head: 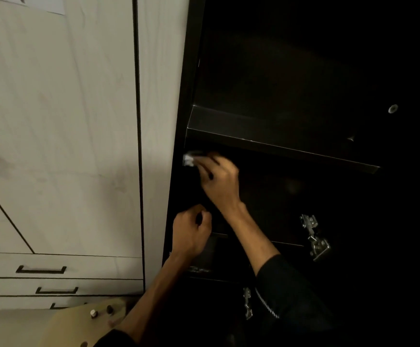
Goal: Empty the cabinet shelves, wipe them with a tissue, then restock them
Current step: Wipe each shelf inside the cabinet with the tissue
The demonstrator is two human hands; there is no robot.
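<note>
A dark open cabinet fills the right half of the view, and its upper shelf [254,126] lies bare. My right hand [219,179] reaches into the compartment below that shelf and holds a small white tissue [189,160] pressed near the cabinet's left inner wall. Lower down, my left hand [191,231] is curled, its fingers hooked on the front edge of a lower shelf [286,242] close to the left side panel. The compartments look dark and no stored items show inside them.
White wardrobe doors [58,121] and drawers with black handles [41,269] stand to the left. Metal door hinges [314,236] sit on the cabinet's right side. A tan surface with small bottles [93,313] lies at the bottom left.
</note>
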